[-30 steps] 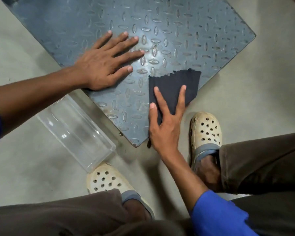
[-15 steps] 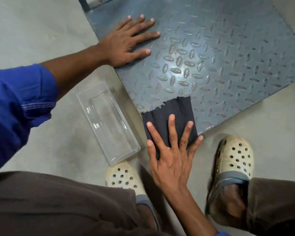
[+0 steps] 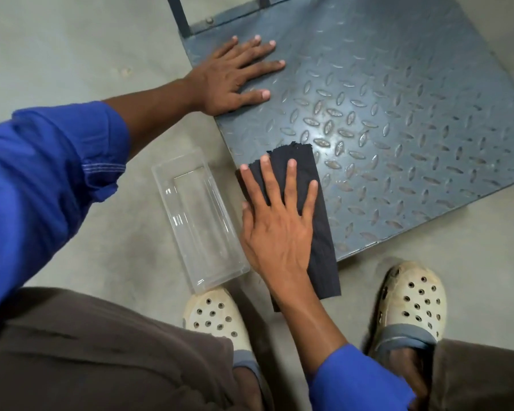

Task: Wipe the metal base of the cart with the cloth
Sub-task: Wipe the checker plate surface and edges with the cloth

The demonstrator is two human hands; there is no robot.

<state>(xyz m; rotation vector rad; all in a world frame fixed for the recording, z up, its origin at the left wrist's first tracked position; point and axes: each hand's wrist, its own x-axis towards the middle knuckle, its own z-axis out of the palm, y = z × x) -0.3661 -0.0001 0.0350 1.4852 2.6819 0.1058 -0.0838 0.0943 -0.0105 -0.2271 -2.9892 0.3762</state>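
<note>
Two bare hands, both laid flat, palms down. Right hand [image 3: 279, 229]: fingers spread wide, nothing gripped; palm and fingers press on cloth [image 3: 316, 229], pinning it to the near-left corner of the metal base [image 3: 398, 129]. Thumb side lies at the corner's left edge. Left hand [image 3: 235, 75]: also splayed open, holding nothing, resting on the base's left edge near the far-left corner; heel of hand at the rim, fingertips pointing across the plate.

Cloth: dark, near-black fabric, folded into a long narrow strip. Far end is ragged/frayed and lies on the plate just past the right fingertips; near end hangs off the base's front edge and sits on the floor [image 3: 72, 54] beside the wrist. Surface looks matte, w/ faint lengthwise creases.

Metal base: blue-grey tread plate w/ raised lozenge pattern in alternating directions; lozenges look worn to bare metal near the centre, where a bright reflection shows. Seen at an angle, so the near-left corner points toward the person. Upright frame bar [image 3: 180, 16] rises at the far-left corner; bolt head visible beside it.

Surroundings: clear plastic tray [image 3: 199, 221], rectangular, on the floor just left of the right hand and close beside the base's corner. Cream perforated clogs, left [image 3: 214, 318] and right [image 3: 413, 304], on smooth grey floor; blue sleeves, brown trousers.
</note>
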